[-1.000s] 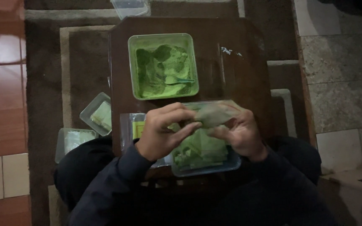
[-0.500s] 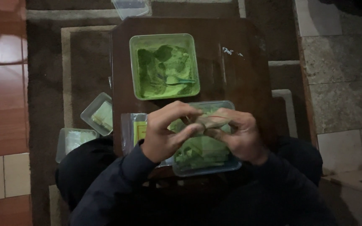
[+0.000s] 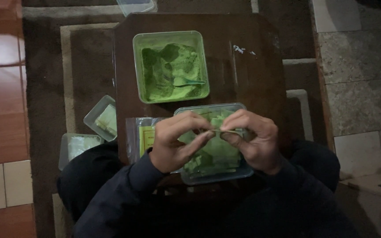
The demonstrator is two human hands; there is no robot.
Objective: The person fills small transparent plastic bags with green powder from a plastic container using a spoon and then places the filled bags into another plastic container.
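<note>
Both hands are pinching one thin, pale green strip point(image 3: 225, 131) between fingertips, the left hand point(image 3: 175, 143) and right hand point(image 3: 254, 143) now having flattened what was a fuller green wad a second ago. They are hovering over a clear tray of green pieces point(image 3: 239, 172) on the dark worktop point(image 3: 252, 79). Beside it is lying a plastic packet point(image 3: 138, 136). Farther off is sitting a green tub of powder point(image 3: 142, 44) with a small scoop point(image 3: 189, 81). Two clear containers point(image 3: 94, 115) are resting on the rug at left.
</note>
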